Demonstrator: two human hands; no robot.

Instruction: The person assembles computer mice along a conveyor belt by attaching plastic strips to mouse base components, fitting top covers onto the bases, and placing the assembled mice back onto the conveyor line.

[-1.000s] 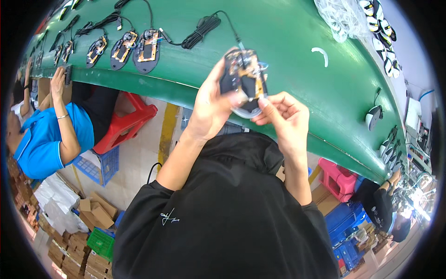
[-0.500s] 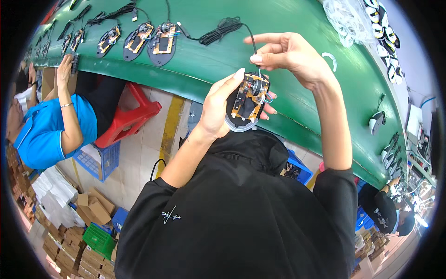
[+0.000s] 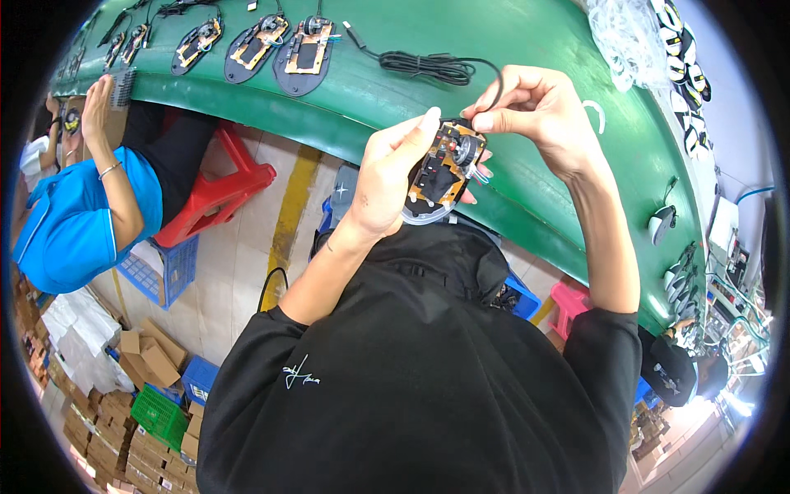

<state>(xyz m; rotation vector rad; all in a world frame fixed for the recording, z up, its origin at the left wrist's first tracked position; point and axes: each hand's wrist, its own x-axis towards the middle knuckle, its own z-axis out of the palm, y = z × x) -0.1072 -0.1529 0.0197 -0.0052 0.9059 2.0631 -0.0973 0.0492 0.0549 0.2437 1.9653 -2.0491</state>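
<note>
Brown cardboard boxes (image 3: 146, 356) are seen on the floor below and to the right of the blue plastic crate (image 3: 160, 270), some with flaps open. Further flat brown cartons (image 3: 107, 440) are stacked in rows well below the crate, along the lower left rim. White plastic bags (image 3: 78, 329), bulging and crumpled, are piled just below and left of the crate. A clear plastic bag (image 3: 629, 37), wrinkled and glossy, lies far up and to the right of the crate, on the green belt (image 3: 543, 33). No labels, signs or screens can be made out.
</note>
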